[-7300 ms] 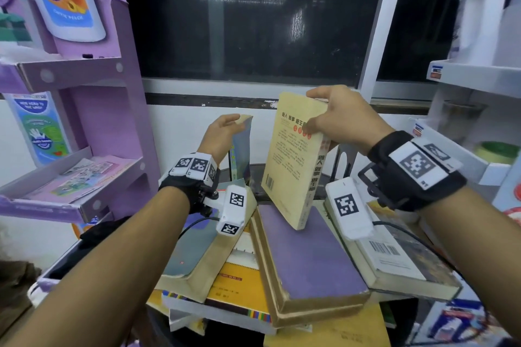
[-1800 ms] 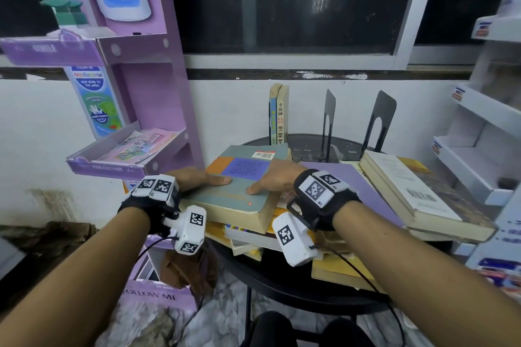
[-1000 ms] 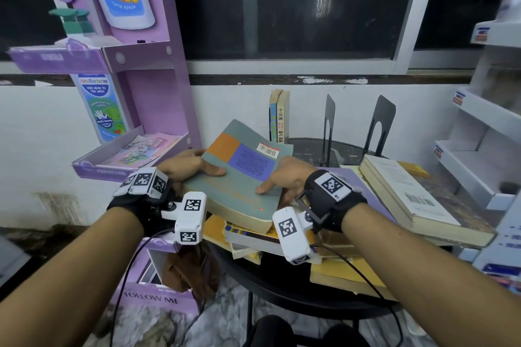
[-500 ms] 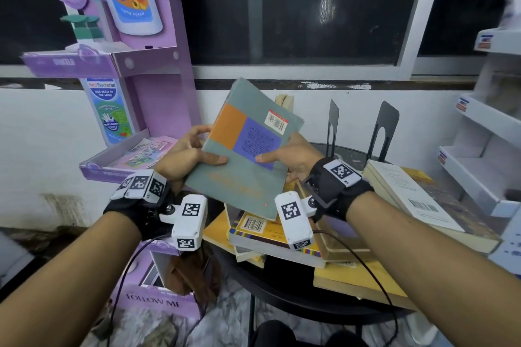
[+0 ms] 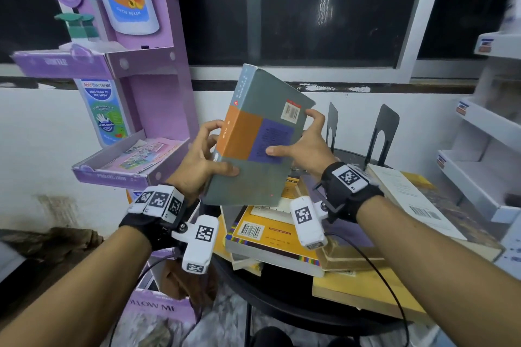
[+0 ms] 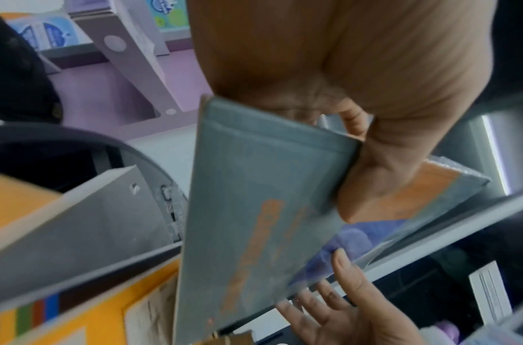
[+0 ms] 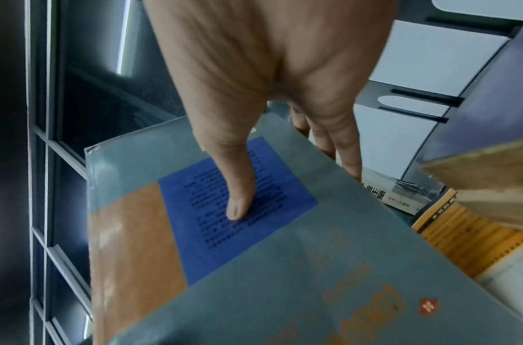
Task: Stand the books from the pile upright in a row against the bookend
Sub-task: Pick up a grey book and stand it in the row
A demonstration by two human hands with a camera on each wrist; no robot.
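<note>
Left hand [image 5: 197,160]: grasps the spine-side lower edge of the grey book [image 5: 253,155]; thumb lies across the cover, fingers curl behind the spine.
Right hand [image 5: 306,146]: grasps the opposite long edge; thumb presses on the purple panel of the cover, fingers wrap behind the page edge.
Held item: grey book, clear of every surface, raised and tilted, top corner leaning away from the person, not yet vertical.
Directly below the grip: pile [image 5: 282,236] of flat books on the round black table [image 5: 282,307]; a yellow-covered book lies uppermost beneath the hands, a purple-covered book and a white-covered book sit to the right of the grip.
Beyond the grip, right: two black bookends [image 5: 383,132] stand upright on the table, well apart from the held book.
Behind the held book: row position hidden by the cover in the head view; its content cannot be confirmed.
Progress estimate: early to middle stage; one book in transit.
Remaining: carry the held book to the bookends, stand it vertical, then repeat for the several books left in the pile.
</note>
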